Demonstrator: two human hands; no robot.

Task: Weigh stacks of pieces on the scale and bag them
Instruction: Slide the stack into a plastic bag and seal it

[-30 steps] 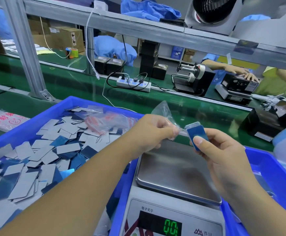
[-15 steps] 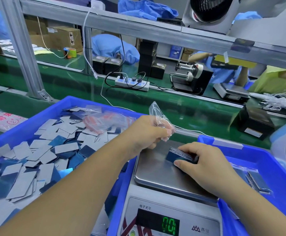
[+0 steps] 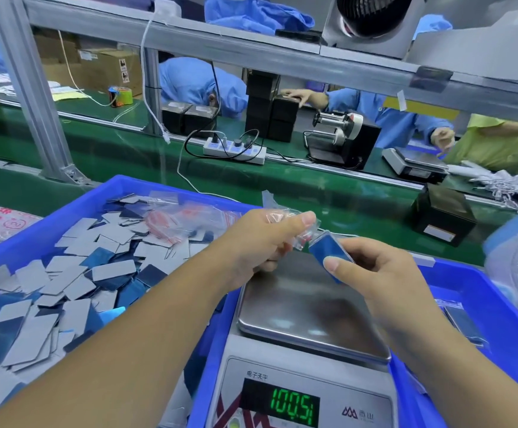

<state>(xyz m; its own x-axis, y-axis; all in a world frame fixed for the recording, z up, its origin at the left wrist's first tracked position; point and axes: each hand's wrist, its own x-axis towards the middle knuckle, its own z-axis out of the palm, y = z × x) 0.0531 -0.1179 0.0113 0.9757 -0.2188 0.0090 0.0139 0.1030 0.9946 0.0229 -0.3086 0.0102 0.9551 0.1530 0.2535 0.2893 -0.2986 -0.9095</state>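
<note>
Above the far edge of the scale [image 3: 310,316], the person's right hand [image 3: 384,273] pinches a stack of blue pieces [image 3: 328,251] between thumb and curled fingers, lifted clear of the steel pan. The left hand [image 3: 270,239], just left of the stack, grips a small clear bag [image 3: 285,214] with thumb and fingers closed on it, its crumpled end touching the stack's top. The scale's green display [image 3: 294,407] is lit. Left of the scale, a blue bin [image 3: 75,208] holds loose grey and blue pieces [image 3: 66,282].
</note>
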